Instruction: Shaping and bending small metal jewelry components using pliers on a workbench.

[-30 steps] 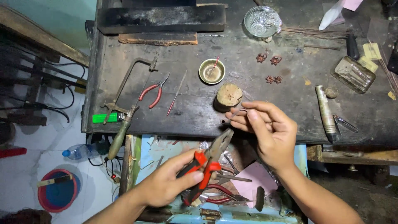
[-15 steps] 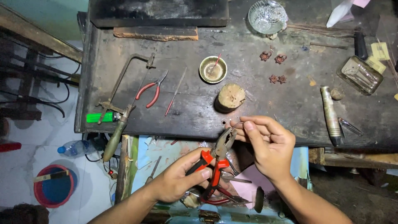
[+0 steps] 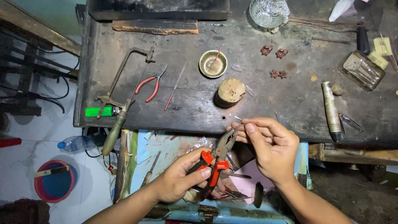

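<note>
My left hand (image 3: 181,181) grips the red handles of a pair of pliers (image 3: 216,157), whose steel jaws point up toward my right fingertips. My right hand (image 3: 270,147) pinches a thin short piece of metal wire (image 3: 238,119) between thumb and fingers, right at the plier jaws, near the front edge of the dark workbench (image 3: 290,103). A small round wooden block (image 3: 229,92) stands on the bench just beyond the hands.
On the bench lie a jeweller's saw (image 3: 124,83), small red-handled pliers (image 3: 150,84), a green lighter (image 3: 99,111), a brass bowl (image 3: 213,64), a glass bowl (image 3: 269,12), small copper ornaments (image 3: 273,52), a glass tray (image 3: 361,69). Below sits an open blue drawer (image 3: 174,145) with tools, a red bucket (image 3: 54,181).
The pliers have risen until their jaws meet the wire at my right fingertips. Both hands shifted slightly toward the front edge of the bench.
</note>
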